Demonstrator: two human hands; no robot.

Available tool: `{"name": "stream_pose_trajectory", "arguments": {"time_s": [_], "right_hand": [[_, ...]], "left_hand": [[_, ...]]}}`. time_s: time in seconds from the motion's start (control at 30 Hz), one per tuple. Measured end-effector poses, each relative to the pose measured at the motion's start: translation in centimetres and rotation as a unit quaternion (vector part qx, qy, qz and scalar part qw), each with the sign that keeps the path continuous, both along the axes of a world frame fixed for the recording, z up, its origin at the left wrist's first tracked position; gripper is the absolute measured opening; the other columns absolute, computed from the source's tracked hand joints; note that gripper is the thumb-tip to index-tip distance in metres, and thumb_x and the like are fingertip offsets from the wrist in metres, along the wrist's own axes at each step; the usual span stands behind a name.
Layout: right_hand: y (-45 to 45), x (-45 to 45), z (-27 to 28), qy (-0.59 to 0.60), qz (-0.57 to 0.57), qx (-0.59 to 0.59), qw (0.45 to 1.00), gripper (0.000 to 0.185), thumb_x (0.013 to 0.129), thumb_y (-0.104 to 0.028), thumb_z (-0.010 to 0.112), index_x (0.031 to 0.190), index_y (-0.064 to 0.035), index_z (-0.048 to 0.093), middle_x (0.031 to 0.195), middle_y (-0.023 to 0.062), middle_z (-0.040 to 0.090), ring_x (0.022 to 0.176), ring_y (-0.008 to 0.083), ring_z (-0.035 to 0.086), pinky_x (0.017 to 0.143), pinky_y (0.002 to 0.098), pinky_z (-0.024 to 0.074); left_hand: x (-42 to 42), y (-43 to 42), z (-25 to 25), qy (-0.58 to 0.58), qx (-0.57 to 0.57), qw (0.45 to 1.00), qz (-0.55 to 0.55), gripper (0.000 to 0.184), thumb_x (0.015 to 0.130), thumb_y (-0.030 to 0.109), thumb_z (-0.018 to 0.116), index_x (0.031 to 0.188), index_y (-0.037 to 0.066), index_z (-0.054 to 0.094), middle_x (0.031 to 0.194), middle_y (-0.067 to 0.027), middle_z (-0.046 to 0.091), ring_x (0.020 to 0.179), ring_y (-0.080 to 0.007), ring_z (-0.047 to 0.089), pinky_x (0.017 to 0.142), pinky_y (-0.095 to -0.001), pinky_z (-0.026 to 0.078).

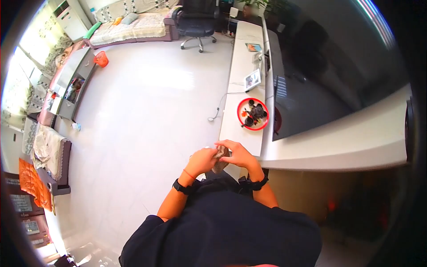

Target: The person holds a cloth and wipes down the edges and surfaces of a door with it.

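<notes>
Both hands meet in front of my body, close to the near end of the white cabinet. Between them is a small brown-and-beige item with a striped or folded surface; its kind cannot be made out. My left hand is closed on its left side. On the other side, my right hand curves its fingers over the top of the same item. Fingers partly cover it. Just beyond my hands, a round red-rimmed tray on the cabinet bears several dark pots or cups.
The long white cabinet holds a framed picture, with a large dark television behind it. A cable hangs over its edge. Farther off are an office chair, sofa, orange basket and coffee table.
</notes>
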State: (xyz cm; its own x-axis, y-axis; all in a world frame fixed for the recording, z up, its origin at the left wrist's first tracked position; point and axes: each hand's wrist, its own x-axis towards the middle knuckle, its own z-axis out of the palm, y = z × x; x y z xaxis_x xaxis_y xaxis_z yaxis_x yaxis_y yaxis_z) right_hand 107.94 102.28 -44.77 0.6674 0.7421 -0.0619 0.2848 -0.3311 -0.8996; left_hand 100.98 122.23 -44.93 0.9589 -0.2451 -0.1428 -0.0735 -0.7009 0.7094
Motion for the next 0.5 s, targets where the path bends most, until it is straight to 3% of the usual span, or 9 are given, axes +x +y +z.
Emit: {"name": "stream_pose_trajectory", "arguments": {"time_s": [0.23,0.4,0.5], "right_hand": [[5.1,7.4,-0.7,-0.014,0.056,0.006,0.998,0.051,0.072,-0.018,0.081,0.119,-0.0094,0.064,0.114,0.0139,0.065,0.107,0.0348,0.063,0.093,0.0417,0.0519],[6.6,14.4,-1.0,0.002,0.063,0.008,0.998,0.048,0.075,-0.023,0.082,0.118,-0.0118,0.064,0.113,0.0128,0.065,0.107,0.0350,0.063,0.089,0.0425,0.0517],[7.7,18.3,-3.0,0.045,0.114,-0.086,0.989,0.056,0.071,-0.022,0.087,0.120,-0.0087,0.063,0.116,0.0141,0.065,0.107,0.0306,0.065,0.092,0.0388,0.0523]], "left_hand": [[7.4,3.8,2.0,0.046,0.083,0.995,-0.005,0.013,0.087,0.017,0.061,0.088,0.005,0.067,0.074,-0.0137,0.070,0.070,-0.0334,0.070,0.071,-0.0455,0.055],[13.9,5.0,2.6,0.039,0.104,0.994,-0.019,0.020,0.084,0.017,0.067,0.101,0.007,0.066,0.086,-0.0206,0.069,0.085,-0.0426,0.066,0.073,-0.0506,0.053],[16.5,6.1,1.7,0.049,0.131,0.990,-0.007,0.028,0.084,0.018,0.069,0.110,0.008,0.068,0.085,-0.0206,0.070,0.084,-0.0416,0.067,0.073,-0.0505,0.053]]}}
